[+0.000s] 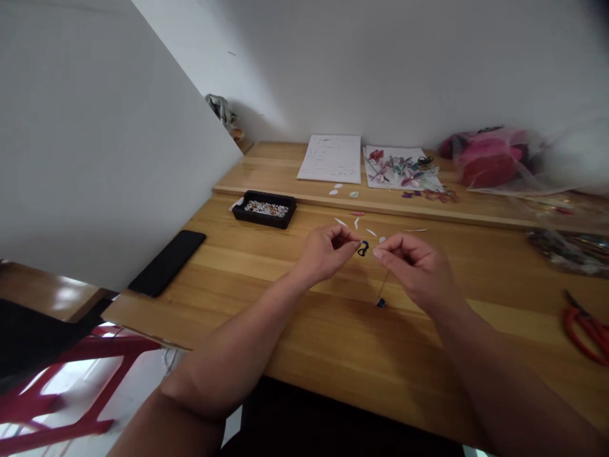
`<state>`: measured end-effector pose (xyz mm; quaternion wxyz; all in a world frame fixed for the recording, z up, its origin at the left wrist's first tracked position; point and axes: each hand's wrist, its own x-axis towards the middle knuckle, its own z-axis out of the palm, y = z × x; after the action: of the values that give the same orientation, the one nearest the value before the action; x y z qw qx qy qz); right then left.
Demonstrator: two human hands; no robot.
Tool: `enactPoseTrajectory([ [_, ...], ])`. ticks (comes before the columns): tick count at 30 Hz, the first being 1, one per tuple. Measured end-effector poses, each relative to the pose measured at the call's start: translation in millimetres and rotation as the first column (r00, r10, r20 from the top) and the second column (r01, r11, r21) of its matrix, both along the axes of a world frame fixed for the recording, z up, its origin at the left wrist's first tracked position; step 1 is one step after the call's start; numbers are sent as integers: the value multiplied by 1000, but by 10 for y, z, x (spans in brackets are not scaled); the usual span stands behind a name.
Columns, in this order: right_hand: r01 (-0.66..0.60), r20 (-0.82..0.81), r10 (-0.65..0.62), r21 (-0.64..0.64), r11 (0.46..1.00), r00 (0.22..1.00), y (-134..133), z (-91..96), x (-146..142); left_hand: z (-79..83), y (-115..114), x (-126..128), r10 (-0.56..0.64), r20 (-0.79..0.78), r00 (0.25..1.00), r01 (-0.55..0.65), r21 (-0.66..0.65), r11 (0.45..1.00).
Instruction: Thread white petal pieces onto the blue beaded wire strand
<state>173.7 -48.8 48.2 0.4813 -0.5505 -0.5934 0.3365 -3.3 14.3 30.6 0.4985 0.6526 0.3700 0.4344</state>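
Reaching over the near edge of the wooden worktop (pixel 228 254), two bare forearms (pixel 252 339) lead to a pair of hands working close together, with a red stool (pixel 95 368) below at the left. Over on the right lie red-handled scissors (pixel 587 333), partly cut off by the view. A small dark blue piece (pixel 381 303) hangs at the lower end of a thin strand (pixel 383 285), whose top runs up to the right hand (pixel 413 263); that hand has thumb and forefinger closed in a pinch on it. Facing it, the left hand (pixel 326 252) is pinched too, its fingertips on a dark blue loop (pixel 366 244) that sits between the two hands. Left of them a black phone (pixel 167 262) lies flat, and past it stands a black tray (pixel 266 219) of pale and amber beads (pixel 266 208). Just beyond the hands are scattered white slips (pixel 372 233). On the raised shelf (pixel 280 154) behind rest a white sheet (pixel 330 158), petal-like pieces (pixel 402 170) spread on further paper, and, at the right, a see-through bag (pixel 492 158) with pink and red contents, near the pale wall (pixel 380 70).
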Motion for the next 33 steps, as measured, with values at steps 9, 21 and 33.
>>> enactPoseTrajectory([
  [9, 114, 103, -120, 66, 991, 987, 38, -11, 85, 56, -93, -31, -290, -6, 957, 289, -66, 955],
  [21, -128, -380, 10, -286, 950, 925, 117, -221, -58, -48, 12, 21, -36, 263, 964, 71, -122, 990],
  [33, -139, -94, 125, -161, 977, 988, 95, -220, -44, -42, 9, 40, 48, 257, 965, 1, -190, 982],
])
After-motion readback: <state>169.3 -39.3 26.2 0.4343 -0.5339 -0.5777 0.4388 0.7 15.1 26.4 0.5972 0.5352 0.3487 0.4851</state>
